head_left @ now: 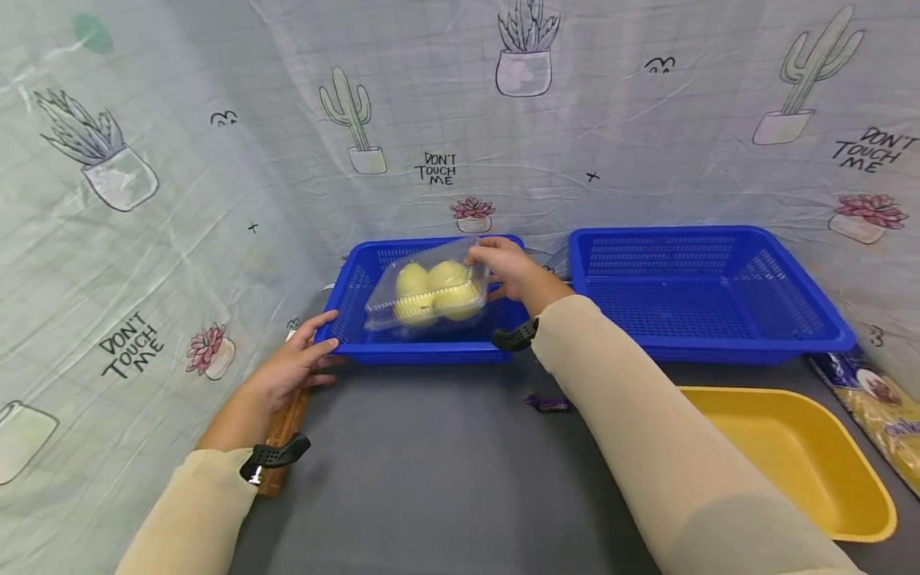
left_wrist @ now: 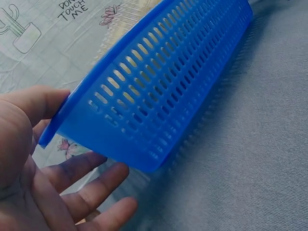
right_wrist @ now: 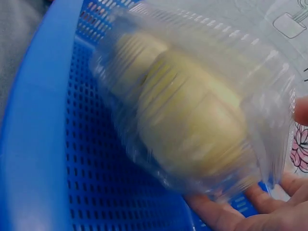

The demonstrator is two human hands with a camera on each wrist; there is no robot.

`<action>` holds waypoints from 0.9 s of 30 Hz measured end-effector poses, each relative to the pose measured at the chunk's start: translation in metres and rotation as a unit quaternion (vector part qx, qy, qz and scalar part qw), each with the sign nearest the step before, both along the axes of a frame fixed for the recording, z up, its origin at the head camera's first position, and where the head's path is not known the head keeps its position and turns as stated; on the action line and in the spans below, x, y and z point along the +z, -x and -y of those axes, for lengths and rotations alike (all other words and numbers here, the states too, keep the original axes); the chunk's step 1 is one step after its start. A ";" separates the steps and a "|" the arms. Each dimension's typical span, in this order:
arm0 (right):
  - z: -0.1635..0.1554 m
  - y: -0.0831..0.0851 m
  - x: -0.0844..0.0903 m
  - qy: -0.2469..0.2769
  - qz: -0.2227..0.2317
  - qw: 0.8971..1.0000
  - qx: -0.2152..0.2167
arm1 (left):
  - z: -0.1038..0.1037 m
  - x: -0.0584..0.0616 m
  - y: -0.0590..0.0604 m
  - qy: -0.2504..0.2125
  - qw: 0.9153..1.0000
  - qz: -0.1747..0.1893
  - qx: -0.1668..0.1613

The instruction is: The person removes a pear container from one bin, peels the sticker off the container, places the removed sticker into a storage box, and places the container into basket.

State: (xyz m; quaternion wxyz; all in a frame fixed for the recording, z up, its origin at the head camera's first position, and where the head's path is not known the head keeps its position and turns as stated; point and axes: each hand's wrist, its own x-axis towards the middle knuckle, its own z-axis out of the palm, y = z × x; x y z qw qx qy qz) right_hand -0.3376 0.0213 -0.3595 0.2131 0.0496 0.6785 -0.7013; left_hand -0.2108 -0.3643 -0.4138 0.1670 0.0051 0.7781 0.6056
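Note:
A clear plastic clamshell box [head_left: 431, 299] is tilted over the left blue basket [head_left: 420, 351]. Inside it show pale yellow round fruits [head_left: 412, 279], whose exact kind I cannot tell. My right hand [head_left: 512, 270] holds the box by its right end, with fingers [right_wrist: 216, 211] beneath it in the right wrist view. My left hand [head_left: 293, 369] grips the basket's front left corner. In the left wrist view its thumb [left_wrist: 45, 100] lies on the blue rim, and the other fingers spread below by the slotted wall [left_wrist: 159, 82].
Another blue basket [head_left: 711, 345] stands to the right, with a yellow tub [head_left: 783, 455] in front of it. A purple-wrapped sweet [head_left: 549, 404] lies mid-table. A brown packet [head_left: 289, 419] is partly under my left forearm. At far right lies a yellow-and-blue bag [head_left: 873, 407]. Printed sheeting [head_left: 446, 96] closes off the back and left.

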 end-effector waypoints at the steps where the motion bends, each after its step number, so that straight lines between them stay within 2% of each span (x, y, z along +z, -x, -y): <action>1: 0.002 0.001 -0.001 -0.001 0.005 1.000 0.000 | 0.001 0.001 -0.001 0.000 1.000 0.002 0.001; 6: 0.003 0.006 -0.004 -0.014 0.006 1.000 0.007 | 0.000 0.006 0.002 -0.009 1.000 0.002 0.003; 14: 0.004 0.013 -0.007 -0.035 -0.015 0.997 0.069 | -0.007 0.011 0.007 -0.047 0.999 0.020 0.014; 27: 0.011 0.025 -0.003 -0.063 -0.055 0.989 0.120 | -0.007 0.015 0.007 -0.043 0.999 0.022 0.013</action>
